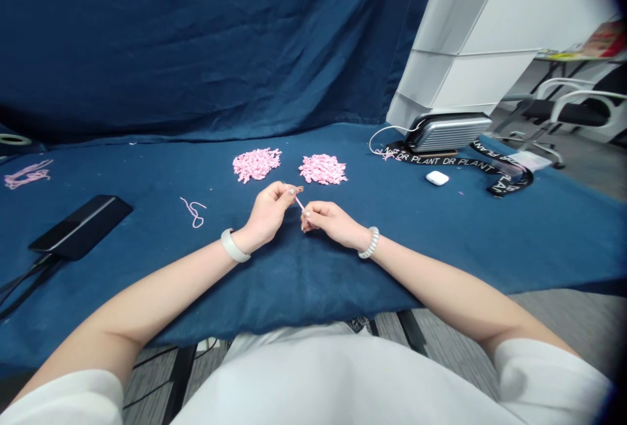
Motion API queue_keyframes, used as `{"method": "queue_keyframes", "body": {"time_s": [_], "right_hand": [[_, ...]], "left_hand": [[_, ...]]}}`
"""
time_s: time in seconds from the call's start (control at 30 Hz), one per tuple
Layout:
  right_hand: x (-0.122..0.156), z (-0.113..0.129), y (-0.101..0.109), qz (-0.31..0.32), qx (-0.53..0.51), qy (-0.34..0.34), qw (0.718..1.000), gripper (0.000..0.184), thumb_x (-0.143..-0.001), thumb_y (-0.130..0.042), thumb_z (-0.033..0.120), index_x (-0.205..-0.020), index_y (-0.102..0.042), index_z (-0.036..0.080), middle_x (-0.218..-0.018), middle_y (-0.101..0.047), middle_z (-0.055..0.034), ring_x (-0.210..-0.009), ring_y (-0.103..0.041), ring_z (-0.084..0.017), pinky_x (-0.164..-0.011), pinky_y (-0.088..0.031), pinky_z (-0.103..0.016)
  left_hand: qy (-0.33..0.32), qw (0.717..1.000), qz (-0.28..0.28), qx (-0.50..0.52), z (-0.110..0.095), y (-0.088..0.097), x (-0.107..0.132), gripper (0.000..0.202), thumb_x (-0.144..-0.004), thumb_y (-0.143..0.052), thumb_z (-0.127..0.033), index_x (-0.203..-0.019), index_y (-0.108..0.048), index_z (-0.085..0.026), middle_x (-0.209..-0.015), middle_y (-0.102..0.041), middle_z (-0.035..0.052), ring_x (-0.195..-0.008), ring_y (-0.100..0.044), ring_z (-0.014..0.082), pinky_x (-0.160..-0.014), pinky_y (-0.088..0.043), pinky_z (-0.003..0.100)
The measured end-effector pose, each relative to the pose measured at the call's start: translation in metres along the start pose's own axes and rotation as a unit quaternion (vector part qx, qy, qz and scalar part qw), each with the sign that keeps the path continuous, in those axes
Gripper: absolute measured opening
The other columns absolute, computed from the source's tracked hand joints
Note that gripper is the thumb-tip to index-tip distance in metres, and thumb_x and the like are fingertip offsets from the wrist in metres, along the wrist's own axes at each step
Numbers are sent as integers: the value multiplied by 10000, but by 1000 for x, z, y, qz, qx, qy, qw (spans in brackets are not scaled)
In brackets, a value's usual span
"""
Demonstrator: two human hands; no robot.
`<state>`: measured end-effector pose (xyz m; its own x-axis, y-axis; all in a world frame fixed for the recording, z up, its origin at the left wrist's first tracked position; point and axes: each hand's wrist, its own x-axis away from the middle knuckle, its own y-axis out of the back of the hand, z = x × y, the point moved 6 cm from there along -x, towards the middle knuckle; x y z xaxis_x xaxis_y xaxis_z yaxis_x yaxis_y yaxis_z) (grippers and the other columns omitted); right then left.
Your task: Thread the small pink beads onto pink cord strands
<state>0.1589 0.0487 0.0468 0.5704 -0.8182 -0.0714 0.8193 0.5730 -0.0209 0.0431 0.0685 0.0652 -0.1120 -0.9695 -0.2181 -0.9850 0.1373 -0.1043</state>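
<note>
1. Blue cloth (294, 288) draped over the tabletop, rumpled in soft folds just beneath both forearms.
2. White bangle (234, 245) around the left wrist; coiled band of pearl-like beads (369, 243) around the right wrist.
3. Left hand (267, 213) and right hand (336, 221) close together in front of the body, fingers drawn inward.
4. Short pink strand (298, 202) between the two hands, tilted, its upper end pinched in the left hand's fingertips and its lower end at the right hand's fingertips; grip or mere touch on the right side too small to tell.
5. Loose pink cord (193, 211) in a curled loop on the cloth, left of the hands.
6. Left heap of crinkled pink pieces (257, 164) and right heap of crinkled pink pieces (322, 169) side by side, just beyond the hands.
7. Black smartphone (81, 226) far to the left, black cables (24, 288) running from it over the cloth, tangled pink cord (27, 174) beyond it.
8. White earbud case (437, 178) right of the heaps, just beside a black "DR PLANT" lanyard (455, 161); ribbed silver case (443, 132) behind them, white cable (386, 137) curving from it.
9. Navy backdrop (171, 40) along the back, white panelled wall (490, 40) and office chair (563, 111) farthest right.
</note>
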Motion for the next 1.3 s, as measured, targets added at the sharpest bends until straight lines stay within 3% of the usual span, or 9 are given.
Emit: {"method": "queue_keyframes", "body": {"time_s": [0.17, 0.27, 0.37, 0.47, 0.63, 0.87, 1.03, 1.3], "right_hand": [[1, 2, -1, 13, 41, 19, 999, 294, -802, -514, 376, -701, -511, 99, -668, -550, -22, -608, -503, -60, -633, -410, -199], [1, 3, 0, 29, 67, 27, 997, 306, -820, -495, 378, -693, -505, 99, -669, -552, -24, -612, -504, -57, -644, -418, -195], [4, 3, -3, 75, 90, 21, 993, 290, -836, -479, 365, -726, -505, 98, -725, -578, -36, -647, -528, -58, -662, -432, -192], [7, 2, -9, 122, 113, 1, 986, 269, -856, -447, 358, -776, -491, 106, -785, -603, -49, -691, -564, -69, -667, -450, -190], [12, 1, -9, 150, 215, -26, 965, 291, -871, -403, 373, -784, -483, 108, -664, -583, -23, -603, -557, -64, -621, -446, -177], [16, 8, 0, 221, 375, -28, 900, 297, -851, -445, 338, -686, -504, 99, -586, -575, -12, -512, -503, -45, -555, -367, -148], [12, 11, 9, 189, 477, 13, 858, 266, -851, -455, 307, -708, -551, 104, -564, -578, -4, -503, -474, -38, -567, -332, -149], [12, 17, 11, 196, 487, 50, 850, 234, -842, -472, 268, -725, -597, 109, -620, -603, -8, -548, -497, -40, -597, -341, -143]], "left_hand": [[19, 996, 13, 87, -10, 2, -3, 301, -750, -592, -369, -739, -405, -134, -782, -610, 5, -851, -623, 124, -808, -484, 297], [50, 988, 51, 136, -11, -2, -2, 314, -744, -599, -369, -763, -367, -158, -703, -596, -30, -705, -632, 107, -733, -520, 303], [84, 981, 99, 142, -9, -8, 2, 315, -744, -602, -359, -760, -355, -165, -582, -541, -66, -455, -508, 29, -553, -507, 198], [109, 973, 153, 133, -7, -17, 8, 304, -761, -582, -366, -765, -353, -166, -535, -505, -88, -339, -320, -26, -488, -492, 171], [156, 966, 169, 114, 6, -25, 16, 334, -748, -582, -408, -763, -357, -163, -593, -531, -70, -326, -305, -23, -386, -439, 155], [214, 955, 196, 67, 26, -33, 24, 332, -743, -589, -402, -737, -376, -147, -636, -573, -30, -328, -342, -15, -344, -380, 139], [240, 951, 186, 48, 37, -32, 28, 348, -718, -613, -410, -731, -397, -138, -643, -572, -13, -326, -338, -16, -316, -310, 122], [262, 944, 199, 29, 42, -32, 29, 352, -713, -619, -412, -730, -407, -131, -600, -566, -18, -320, -343, -15, -307, -270, 111]]}}
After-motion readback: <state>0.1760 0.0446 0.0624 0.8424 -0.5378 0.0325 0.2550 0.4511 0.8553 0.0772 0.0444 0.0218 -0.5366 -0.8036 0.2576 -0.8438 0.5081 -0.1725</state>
